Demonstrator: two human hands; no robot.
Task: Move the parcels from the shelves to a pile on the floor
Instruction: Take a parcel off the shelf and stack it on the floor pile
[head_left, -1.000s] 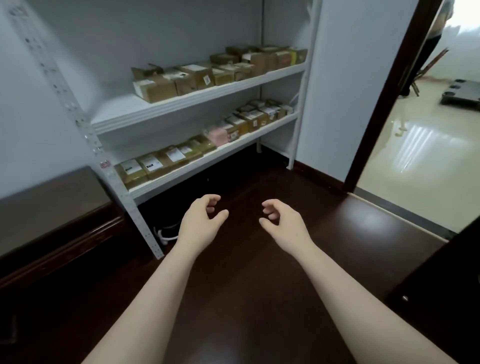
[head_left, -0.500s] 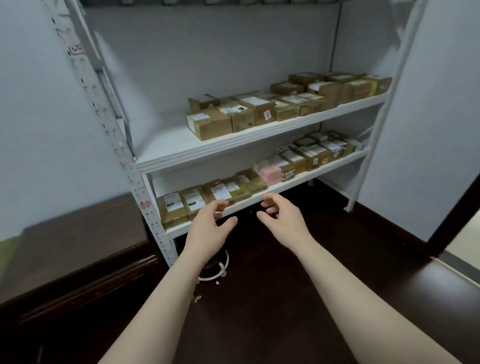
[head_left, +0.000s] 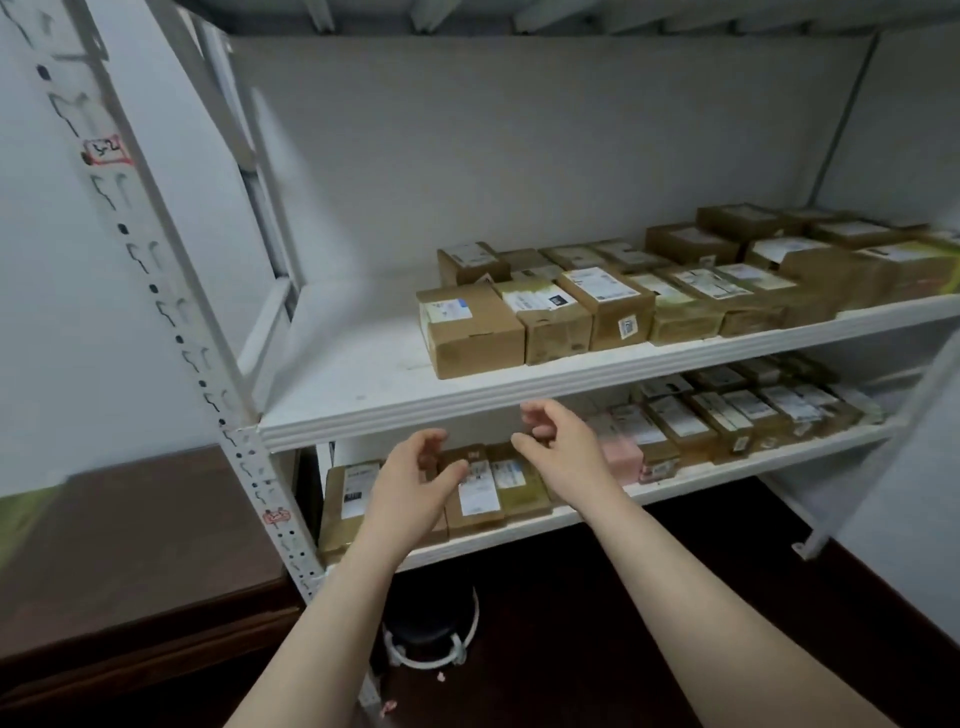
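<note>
Brown cardboard parcels (head_left: 470, 332) with white labels crowd both white metal shelves (head_left: 363, 374) toward 3 o'clock. Left hand (head_left: 415, 488) and right hand (head_left: 566, 452) hover apart at 6 o'clock, loosely curled, empty.

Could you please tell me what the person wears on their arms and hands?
Nothing worn shows. The left hand and right hand are bare, with no gloves, rings or watch. The left forearm and right forearm are uncovered to the picture's lower edge; no sleeve is in view.
</note>
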